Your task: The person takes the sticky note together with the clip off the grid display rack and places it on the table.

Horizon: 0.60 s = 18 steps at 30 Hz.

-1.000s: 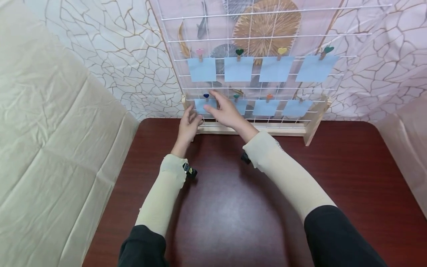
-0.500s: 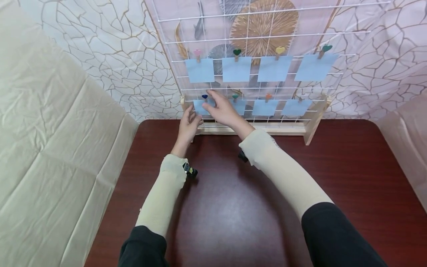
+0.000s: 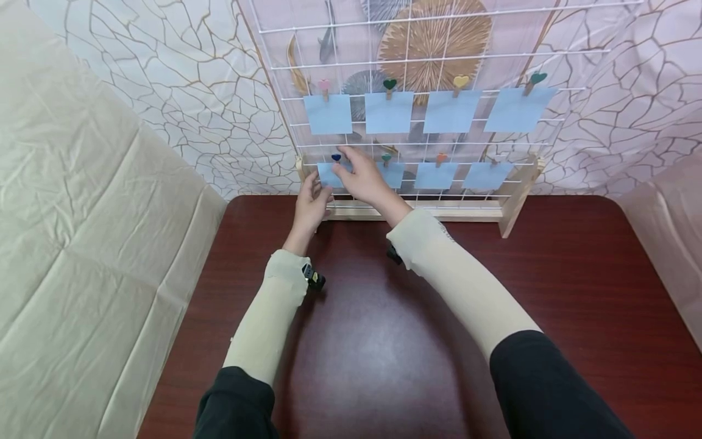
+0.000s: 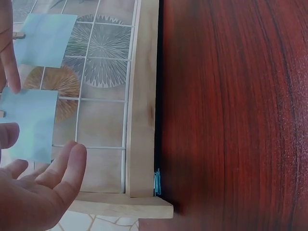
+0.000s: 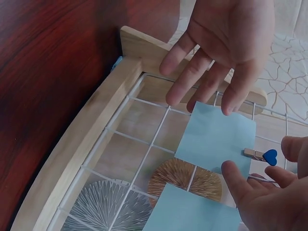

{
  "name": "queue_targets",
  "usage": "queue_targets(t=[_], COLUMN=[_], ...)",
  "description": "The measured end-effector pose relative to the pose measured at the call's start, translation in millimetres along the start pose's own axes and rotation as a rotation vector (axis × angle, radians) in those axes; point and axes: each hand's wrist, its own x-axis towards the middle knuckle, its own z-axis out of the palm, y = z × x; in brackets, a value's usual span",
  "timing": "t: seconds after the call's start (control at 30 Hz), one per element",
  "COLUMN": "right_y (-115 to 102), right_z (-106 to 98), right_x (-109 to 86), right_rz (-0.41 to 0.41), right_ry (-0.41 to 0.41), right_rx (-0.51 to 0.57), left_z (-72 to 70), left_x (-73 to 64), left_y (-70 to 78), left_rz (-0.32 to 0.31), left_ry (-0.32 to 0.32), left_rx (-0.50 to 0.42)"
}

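Observation:
The lowest-left blue card (image 3: 328,177) hangs on a white wire grid (image 5: 139,139) by a small wooden clothespin with a blue heart (image 5: 269,157). My left hand (image 3: 309,210) is at the card's left side, thumb tip right at its edge and the other fingers loosely spread. From the right, my right hand (image 3: 367,180) reaches over, thumb and forefinger parted around the clothespin. In the right wrist view, the right thumb (image 5: 233,178) overlaps the card's side edge, while the heart shows uncovered between the fingers. Neither hand is seen pinching the card or clothespin.
Several more blue cards, such as the upper-left one (image 3: 328,114), hang in two rows under heart-topped clothespins. A pale wooden base (image 3: 466,213) holds the grid upright at the back of the dark red table (image 3: 373,341). Patterned cloth (image 3: 181,79) covers the wall behind.
The head view shifts slightly. My right forearm moves a little to the left, and both hands stay around the same card, which hangs as before.

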Motion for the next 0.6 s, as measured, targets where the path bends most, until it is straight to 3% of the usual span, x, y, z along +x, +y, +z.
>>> queue_targets(t=[0.17, 0.43, 0.6], right_y=[1.0, 2.6, 1.5], right_z=[2.4, 10.1, 13.4], right_x=[1.5, 6.1, 7.6], right_rz=[-0.008, -0.014, -0.003], right_ry=[0.026, 0.121, 0.176], right_rx=[0.010, -0.031, -0.043], left_z=[2.8, 8.6, 10.1], left_x=[-0.1, 0.4, 1.6], left_y=[1.1, 2.6, 6.5], left_rz=[0.008, 0.090, 0.103], left_ry=[0.038, 0.169, 0.212], left_rx=[0.012, 0.125, 0.131])
